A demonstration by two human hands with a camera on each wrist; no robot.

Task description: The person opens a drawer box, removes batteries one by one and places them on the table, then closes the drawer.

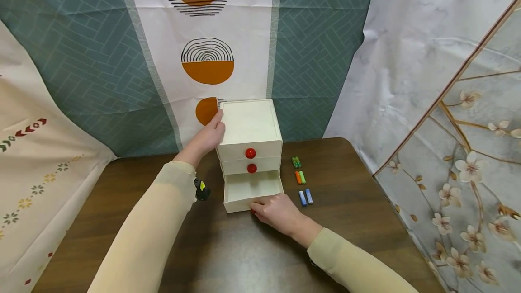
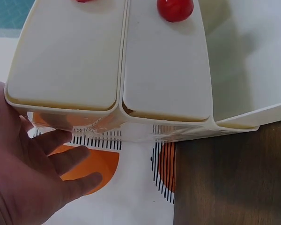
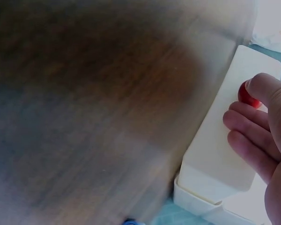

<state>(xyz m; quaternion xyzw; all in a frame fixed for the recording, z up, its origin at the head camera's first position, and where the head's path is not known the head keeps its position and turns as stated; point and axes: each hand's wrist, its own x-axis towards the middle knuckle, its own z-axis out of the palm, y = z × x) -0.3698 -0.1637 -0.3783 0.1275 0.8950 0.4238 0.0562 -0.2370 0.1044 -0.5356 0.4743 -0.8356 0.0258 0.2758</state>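
A white drawer unit (image 1: 252, 123) with red knobs stands on the table by the back curtain. Its bottom drawer (image 1: 250, 186) is pulled out, and I see no objects inside. My right hand (image 1: 278, 214) pinches that drawer's red knob (image 3: 249, 95) between thumb and fingers; the knob is mostly hidden in the head view. On the left side of the unit rests my left hand (image 1: 209, 135), thumb up at the top edge. The left wrist view shows its fingers (image 2: 68, 159) spread loosely along the side wall. The upper two drawers (image 2: 166, 70) are closed.
Right of the unit lie small batteries in pairs: green ones (image 1: 296, 162), an orange and light green pair (image 1: 300, 177), and blue ones (image 1: 306, 197). Patterned curtains (image 1: 317, 58) hang behind and beside the brown table (image 1: 346, 220).
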